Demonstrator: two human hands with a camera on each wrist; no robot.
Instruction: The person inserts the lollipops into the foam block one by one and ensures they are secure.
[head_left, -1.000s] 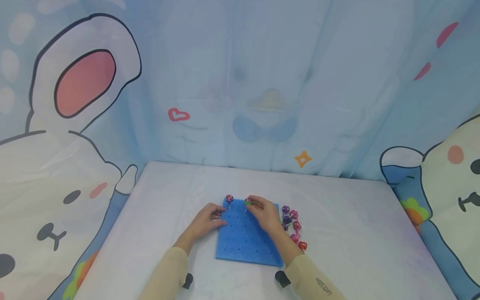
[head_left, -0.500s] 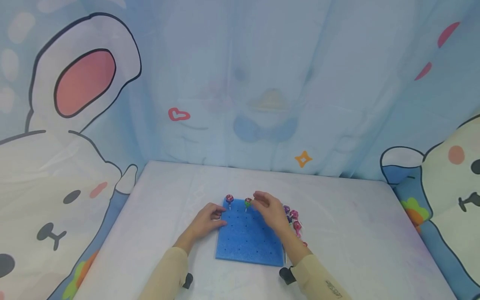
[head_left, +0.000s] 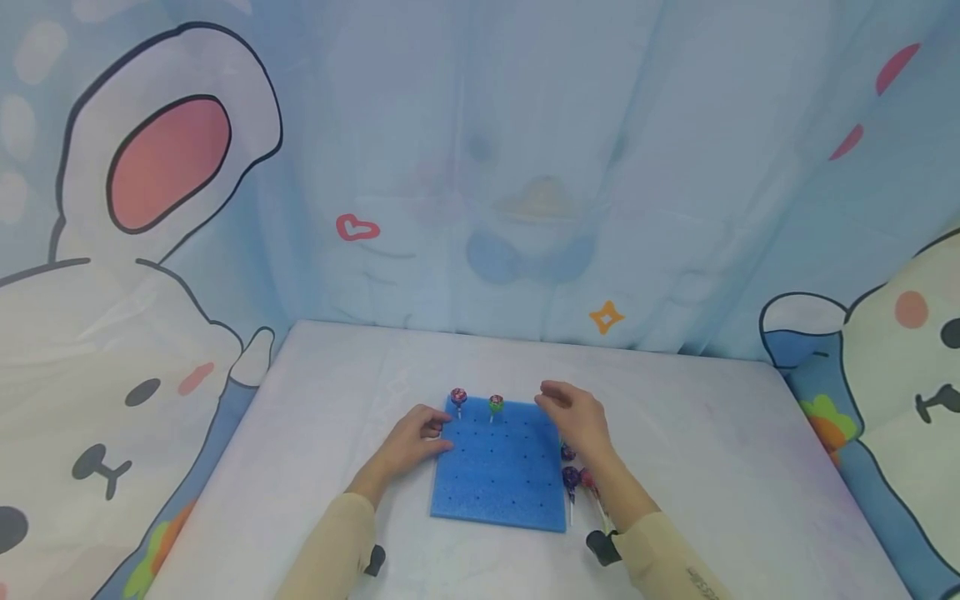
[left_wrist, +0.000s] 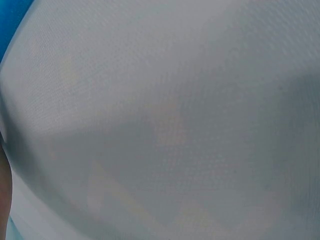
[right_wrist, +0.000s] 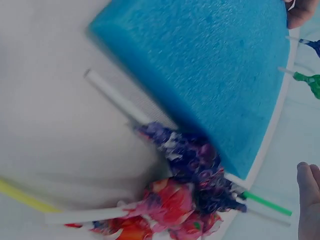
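Observation:
A blue foam board [head_left: 498,479] with rows of small holes lies on the table. Two lollipops stand upright along its far edge: a purple-and-pink lollipop [head_left: 459,397] at the corner and a green lollipop [head_left: 496,404] beside it. My left hand [head_left: 416,437] touches the board's left edge with loosely bent fingers and thumb. Over the far right corner is my right hand [head_left: 581,419], fingers loose and holding nothing. Beneath its wrist, loose lollipops lie along the right edge, partly hidden; the right wrist view shows a purple lollipop [right_wrist: 192,160] and a red lollipop [right_wrist: 170,200].
The white-covered table [head_left: 352,367] runs back to a blue cartoon-print curtain [head_left: 420,167]. In the left wrist view there is mostly pale cloth [left_wrist: 165,100], with a corner of the blue board [left_wrist: 10,20] at upper left.
My right hand has let go of the green lollipop, which stays standing in the board, and has moved right toward the loose lollipops. My left hand keeps its place.

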